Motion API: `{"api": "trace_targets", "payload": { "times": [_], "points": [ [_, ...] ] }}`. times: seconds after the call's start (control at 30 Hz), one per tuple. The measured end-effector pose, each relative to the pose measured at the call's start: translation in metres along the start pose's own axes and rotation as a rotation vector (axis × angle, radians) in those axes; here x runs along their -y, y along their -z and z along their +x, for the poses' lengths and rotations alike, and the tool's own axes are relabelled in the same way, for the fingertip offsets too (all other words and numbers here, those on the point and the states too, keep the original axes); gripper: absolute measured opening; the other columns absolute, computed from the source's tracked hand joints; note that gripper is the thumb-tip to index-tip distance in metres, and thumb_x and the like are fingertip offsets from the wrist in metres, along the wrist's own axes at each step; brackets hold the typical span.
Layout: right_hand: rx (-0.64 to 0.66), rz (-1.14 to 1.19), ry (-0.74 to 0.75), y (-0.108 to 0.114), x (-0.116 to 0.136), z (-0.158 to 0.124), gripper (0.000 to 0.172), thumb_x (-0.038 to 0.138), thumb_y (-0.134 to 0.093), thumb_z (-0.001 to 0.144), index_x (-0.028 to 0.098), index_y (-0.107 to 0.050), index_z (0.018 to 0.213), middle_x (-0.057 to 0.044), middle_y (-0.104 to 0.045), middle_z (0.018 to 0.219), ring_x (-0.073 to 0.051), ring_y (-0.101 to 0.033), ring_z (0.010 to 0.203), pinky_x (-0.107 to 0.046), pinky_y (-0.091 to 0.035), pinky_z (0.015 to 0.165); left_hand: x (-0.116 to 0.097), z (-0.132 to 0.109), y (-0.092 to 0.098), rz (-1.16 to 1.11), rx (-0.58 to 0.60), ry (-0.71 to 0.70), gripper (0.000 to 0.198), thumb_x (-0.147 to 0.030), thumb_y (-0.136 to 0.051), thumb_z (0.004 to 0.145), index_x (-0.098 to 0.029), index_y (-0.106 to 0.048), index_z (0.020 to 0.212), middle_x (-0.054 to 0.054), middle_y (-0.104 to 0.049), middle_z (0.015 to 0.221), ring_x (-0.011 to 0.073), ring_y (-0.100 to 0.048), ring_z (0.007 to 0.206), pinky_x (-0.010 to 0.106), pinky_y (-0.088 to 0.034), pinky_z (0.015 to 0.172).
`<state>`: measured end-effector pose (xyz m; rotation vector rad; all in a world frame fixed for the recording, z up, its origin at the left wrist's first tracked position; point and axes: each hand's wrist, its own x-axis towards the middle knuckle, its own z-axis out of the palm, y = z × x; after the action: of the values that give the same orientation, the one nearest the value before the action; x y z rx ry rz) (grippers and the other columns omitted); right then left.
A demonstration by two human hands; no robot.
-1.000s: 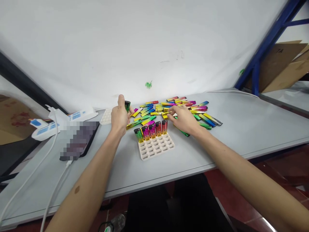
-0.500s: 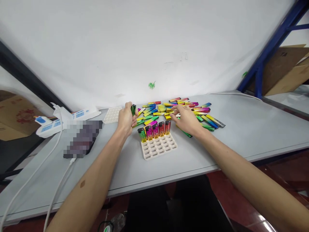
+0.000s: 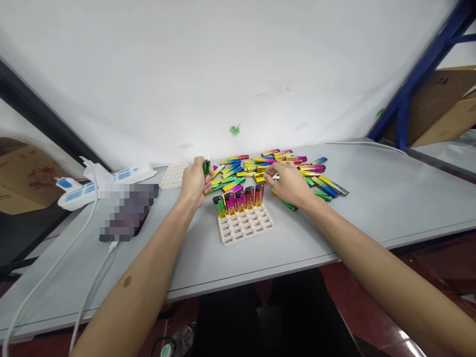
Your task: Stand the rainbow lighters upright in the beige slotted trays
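Observation:
My left hand (image 3: 195, 181) is closed in a fist around a green lighter (image 3: 206, 167); only its dark green end shows above the fingers, and a faint pale streak stands over it. My right hand (image 3: 288, 182) hovers at the loose pile of shiny multicoloured lighters (image 3: 256, 167), its fingers curved and thumb apart; whether the fingertips touch a lighter I cannot tell. Between my forearms lies a white tray (image 3: 247, 228) with rows of slots. Several lighters (image 3: 240, 201), green, magenta and red over yellow, stand upright in its far row.
A second white slotted tray (image 3: 173, 176) lies behind my left hand. To the left are a phone (image 3: 130, 213) on a charging cable (image 3: 107, 258) and a white power strip (image 3: 107, 186). The wall (image 3: 230, 74) rises behind the grey table (image 3: 390, 193). Cardboard boxes (image 3: 427, 109) stand at the right.
A faint pale streak now shows above the green lighter in my left hand. Both hands keep nearly the same place; the whole view has shifted very slightly.

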<state>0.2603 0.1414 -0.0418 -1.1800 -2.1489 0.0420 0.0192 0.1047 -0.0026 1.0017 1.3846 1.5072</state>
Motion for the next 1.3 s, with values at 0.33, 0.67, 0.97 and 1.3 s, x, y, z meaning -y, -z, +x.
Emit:
{"api": "trace_targets", "payload": {
  "times": [0.33, 0.67, 0.97, 1.3],
  "points": [
    [-0.029, -0.004, 0.004, 0.003, -0.003, 0.000, 0.018, 0.029, -0.050, 0.090, 0.020, -0.065, 0.087, -0.009, -0.072, 0.090, -0.028, -0.059, 0.086, -0.045, -0.043, 0.087, -0.013, -0.062, 0.051, 0.263, -0.178, -0.505, 0.011, -0.035, -0.052, 0.089, -0.025, -0.051, 0.094, -0.002, -0.059, 0.082, 0.0117, -0.059, 0.076, 0.024, -0.050, 0.076],
    [-0.176, 0.010, 0.009, 0.006, 0.000, -0.016, 0.020, 0.025, -0.047, 0.092, 0.020, -0.065, 0.084, -0.007, -0.071, 0.090, -0.027, -0.053, 0.091, -0.043, -0.042, 0.088, 0.022, -0.133, 0.041, 0.550, -0.124, -0.469, 0.027, -0.040, -0.067, 0.081, -0.024, -0.063, 0.102, 0.003, -0.066, 0.095, 0.0189, -0.065, 0.084, 0.034, -0.055, 0.078],
    [-0.074, -0.109, 0.121, 0.037, 0.003, -0.085, 0.021, 0.029, -0.048, 0.095, 0.022, -0.067, 0.093, -0.007, -0.069, 0.093, -0.028, -0.053, 0.095, -0.042, -0.042, 0.088, 0.035, -0.116, 0.035, 0.574, -0.100, -0.365, 0.034, -0.041, -0.073, 0.075, -0.024, -0.056, 0.099, 0.001, -0.070, 0.085, 0.0191, -0.069, 0.079, 0.032, -0.055, 0.071],
    [-0.027, -0.354, -0.032, 0.037, 0.005, -0.095, 0.034, 0.050, -0.058, 0.087, 0.018, -0.067, 0.093, -0.012, -0.061, 0.091, -0.031, -0.053, 0.093, -0.045, -0.044, 0.079, 0.005, -0.117, 0.035, 0.938, -0.022, -0.375, 0.024, -0.042, -0.071, 0.075, -0.026, -0.057, 0.086, -0.003, -0.067, 0.064, 0.0191, -0.064, 0.063, 0.030, -0.044, 0.061]
  ]
}}
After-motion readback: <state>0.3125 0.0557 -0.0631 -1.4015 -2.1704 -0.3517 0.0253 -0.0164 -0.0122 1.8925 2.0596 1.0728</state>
